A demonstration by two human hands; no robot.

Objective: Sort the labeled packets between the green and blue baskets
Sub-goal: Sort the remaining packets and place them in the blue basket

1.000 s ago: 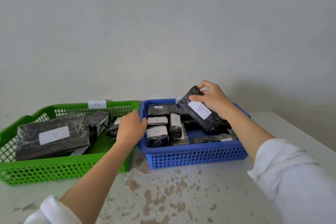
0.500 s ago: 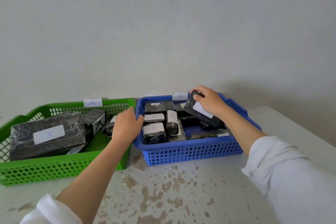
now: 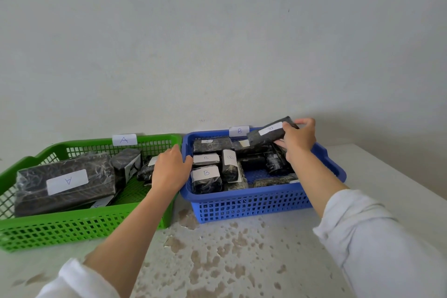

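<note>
Right hand (image 3: 298, 139) pinches a labelled packet (image 3: 266, 134) above the blue basket (image 3: 242, 203), at its far rim; slipping, it could fall behind. Left hand (image 3: 169, 172) at the left rim, finger curl unclear.

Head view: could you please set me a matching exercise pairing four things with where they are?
1. large A packet
2. raised packet
3. left hand
4. B tag

a. on the blue basket's far rim
b. in the green basket
c. gripped by the right hand
d. holding the blue basket's left rim

Pairs: 1-b, 2-c, 3-d, 4-a.
</note>
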